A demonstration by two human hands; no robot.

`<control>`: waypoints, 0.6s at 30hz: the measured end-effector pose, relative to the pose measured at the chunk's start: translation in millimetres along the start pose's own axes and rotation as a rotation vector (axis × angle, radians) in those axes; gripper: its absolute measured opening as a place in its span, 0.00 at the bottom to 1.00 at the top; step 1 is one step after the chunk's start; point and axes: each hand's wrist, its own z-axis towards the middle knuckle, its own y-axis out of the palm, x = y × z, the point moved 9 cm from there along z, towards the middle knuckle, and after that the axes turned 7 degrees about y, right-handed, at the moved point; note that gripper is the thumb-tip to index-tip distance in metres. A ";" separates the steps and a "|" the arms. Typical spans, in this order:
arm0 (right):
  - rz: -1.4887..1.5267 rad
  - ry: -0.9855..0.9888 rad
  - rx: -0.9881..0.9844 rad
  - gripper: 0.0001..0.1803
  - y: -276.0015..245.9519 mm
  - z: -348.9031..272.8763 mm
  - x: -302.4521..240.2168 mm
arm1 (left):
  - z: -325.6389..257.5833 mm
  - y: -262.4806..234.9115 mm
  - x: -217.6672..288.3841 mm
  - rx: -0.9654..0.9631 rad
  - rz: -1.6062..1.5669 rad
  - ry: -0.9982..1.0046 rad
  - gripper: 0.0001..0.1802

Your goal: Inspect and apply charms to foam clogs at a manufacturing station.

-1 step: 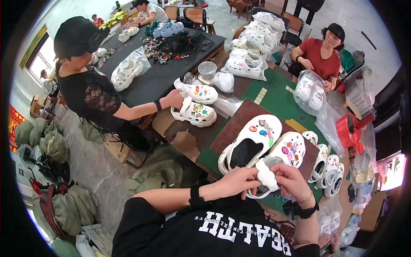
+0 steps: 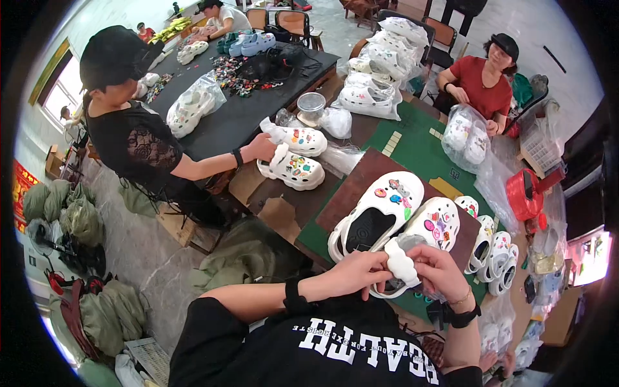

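White clog [image 2: 422, 242], decorated with small coloured charms, rests on the worktop [image 2: 412, 151] close to the person's chest. Left hand [image 2: 358, 274] and right hand [image 2: 438, 271] both pinch its heel strap [image 2: 401, 263], lifting that end, seemingly to work on it. A second clog [image 2: 377, 213] lies just beside.

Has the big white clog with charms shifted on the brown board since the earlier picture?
No. The white clog lies at the same spot on the brown board, toe toward the green mat, as before. Both hands, left hand and right hand, hold the heel strap.
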 end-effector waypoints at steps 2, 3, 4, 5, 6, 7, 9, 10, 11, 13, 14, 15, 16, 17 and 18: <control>0.026 -0.006 0.004 0.08 -4.5 -3.0 1.2 | -3.3 -2.8 4.0 0.003 -0.032 0.000 0.09; 0.032 -0.002 0.010 0.08 -5.3 -5.9 -0.4 | -6.1 -6.1 8.0 -0.010 -0.060 0.032 0.09; -0.048 -0.035 0.098 0.08 -12.2 -12.5 -6.9 | -11.3 -9.1 7.8 -0.004 -0.071 0.008 0.08; -0.130 -0.070 0.188 0.09 -19.8 -18.7 -14.5 | -16.3 -14.5 10.1 0.000 -0.079 -0.013 0.07; -0.174 -0.172 0.264 0.09 -25.4 -27.5 -26.2 | -23.6 -20.9 14.4 0.002 -0.071 -0.022 0.06; -0.168 -0.167 0.277 0.09 -29.0 -31.8 -24.2 | -31.0 -27.1 23.9 -0.024 -0.009 -0.007 0.05; -0.355 -0.336 0.537 0.09 -45.4 -52.2 -38.5 | -48.6 -44.4 23.5 -0.003 0.061 0.015 0.05; -0.494 -0.379 0.638 0.09 -41.9 -64.3 -55.2 | -58.8 -50.1 20.0 -0.013 0.064 0.013 0.05; -0.491 -0.373 0.646 0.09 -39.0 -66.0 -60.2 | -68.8 -61.5 16.2 0.054 0.087 0.026 0.04; -0.622 -0.456 0.719 0.09 -28.2 -71.3 -77.2 | -85.9 -73.1 6.2 0.116 0.107 0.042 0.04; -0.673 -0.534 0.722 0.09 -17.6 -68.9 -86.0 | -93.9 -84.8 -1.4 0.233 0.153 0.012 0.04; -0.692 -0.594 0.662 0.10 -6.0 -60.7 -88.4 | -101.0 -94.5 -8.8 0.350 0.199 -0.018 0.04; -0.741 -0.639 0.574 0.10 11.3 -49.9 -90.8 | -105.9 -98.6 -12.9 0.415 0.275 -0.013 0.05; -0.818 -0.625 0.498 0.10 28.2 -37.0 -86.8 | -103.7 -95.4 -16.6 0.400 0.278 -0.008 0.05; -0.894 -0.740 0.474 0.12 46.2 -28.7 -85.1 | -102.1 -95.6 -17.5 0.432 0.350 -0.003 0.05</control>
